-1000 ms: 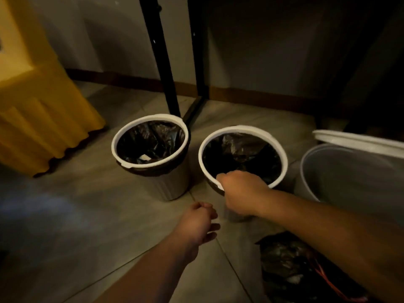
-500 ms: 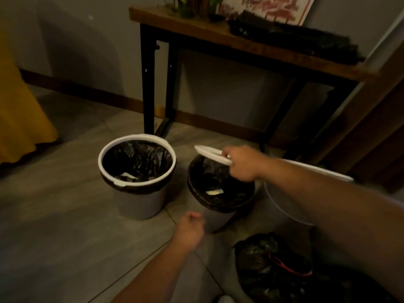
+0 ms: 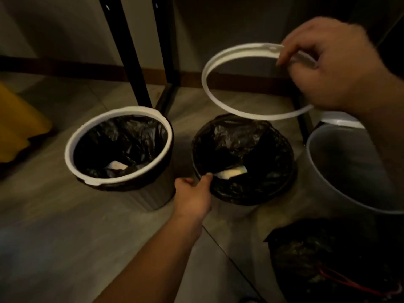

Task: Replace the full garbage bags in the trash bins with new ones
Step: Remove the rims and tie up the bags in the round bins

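Note:
Two small bins stand side by side on the floor, each lined with a black garbage bag. The left bin [image 3: 153, 195] still wears its white ring [image 3: 72, 141]. The middle bin's black bag [image 3: 242, 158] is folded over the bare rim, with a scrap of paper inside. My right hand [image 3: 332, 64] holds that bin's white ring [image 3: 209, 92] in the air above it. My left hand [image 3: 193, 193] pinches the near edge of the middle bag.
A larger grey bin [image 3: 323, 169] stands at the right without a bag. A tied full black bag [image 3: 323, 259] with a red drawstring lies at the bottom right. Black table legs [image 3: 129, 53] rise behind the bins. A yellow object [image 3: 19, 121] sits far left.
My right hand has lifted the white ring off the middle bin and raised it higher. My left hand moved forward to the bag's near edge.

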Tool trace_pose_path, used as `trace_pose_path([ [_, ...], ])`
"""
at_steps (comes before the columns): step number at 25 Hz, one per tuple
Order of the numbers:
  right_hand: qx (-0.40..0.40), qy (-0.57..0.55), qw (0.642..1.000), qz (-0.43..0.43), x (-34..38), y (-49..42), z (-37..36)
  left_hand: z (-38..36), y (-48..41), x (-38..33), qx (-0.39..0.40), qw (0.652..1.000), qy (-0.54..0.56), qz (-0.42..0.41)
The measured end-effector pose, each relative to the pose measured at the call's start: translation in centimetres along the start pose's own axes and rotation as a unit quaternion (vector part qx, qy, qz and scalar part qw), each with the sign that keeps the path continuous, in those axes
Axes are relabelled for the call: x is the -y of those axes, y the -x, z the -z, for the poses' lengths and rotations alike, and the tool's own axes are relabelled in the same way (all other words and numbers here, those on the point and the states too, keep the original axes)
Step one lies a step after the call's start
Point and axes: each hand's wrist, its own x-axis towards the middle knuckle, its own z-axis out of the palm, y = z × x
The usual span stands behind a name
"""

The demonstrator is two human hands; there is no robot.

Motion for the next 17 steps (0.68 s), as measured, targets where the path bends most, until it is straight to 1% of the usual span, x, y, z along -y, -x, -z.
trace_pose_path([
  [2, -0.041, 0.014, 0.999, -0.019, -0.8, 2.3, -0.9, -0.4, 0.0, -0.1, 0.044, 0.998, 0.025, 0.045],
  [5, -0.114, 0.024, 0.991, -0.059, -1.1, 4.6, -1.8, -0.4, -0.4, -0.5, 0.053, 0.998, 0.005, 0.026],
  [6, -0.113, 0.029, 0.990, -0.076, -1.2, 4.9, -2.2, -0.3, -0.6, -0.6, 0.052, 0.998, 0.005, 0.021],
  [8, -0.081, 0.014, 0.990, -0.112, -1.7, 5.0, -3.2, 0.1, -0.9, -0.9, 0.057, 0.998, 0.014, 0.015],
  [10, -0.075, -0.061, 0.985, -0.142, -2.3, 4.5, -4.2, 0.6, -0.5, -1.2, 0.066, 0.998, 0.022, 0.010],
  [12, -0.085, -0.162, 0.964, -0.193, -2.7, 4.0, -5.1, 1.2, -0.1, -1.0, 0.066, 0.998, 0.016, 0.008],
  [13, -0.085, -0.195, 0.953, -0.217, -2.8, 3.9, -5.4, 1.5, 0.1, -0.8, 0.062, 0.998, 0.012, 0.007],
  [16, -0.075, -0.237, 0.931, -0.267, -3.7, 4.0, -6.6, 2.0, 0.5, -0.3, 0.048, 0.999, 0.000, 0.005],
  [17, -0.072, -0.243, 0.925, -0.283, -3.8, 3.7, -7.0, 2.2, 0.6, -0.2, 0.042, 0.999, 0.010, 0.006],
])
